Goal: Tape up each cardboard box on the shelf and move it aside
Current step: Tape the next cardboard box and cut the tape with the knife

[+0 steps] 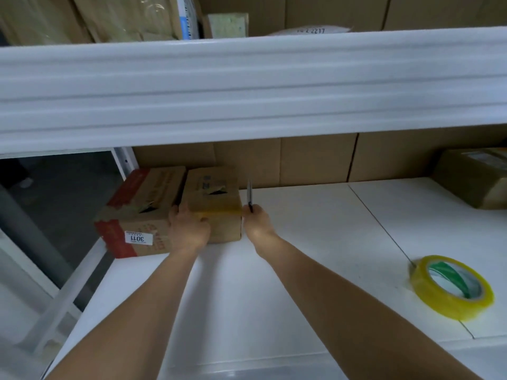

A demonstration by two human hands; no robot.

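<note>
A yellow tape roll (pixel 451 287) is lying near the front right of the white shelf (pixel 315 242). Farther in, the left hand (pixel 188 229) is gripping the small cardboard box (pixel 216 207) at its taped front edge, while the right hand (pixel 256 222) is pinching an upright knife (pixel 249 194) just beside it. A larger box (pixel 137 215) is sitting against the small box's left side.

I'm facing white metal shelving (pixel 315 215), a thick white beam (pixel 247 86) right above my eyeline, brown cardboard (pixel 315 157) lining the back, dark floor (pixel 63 187) showing left.
</note>
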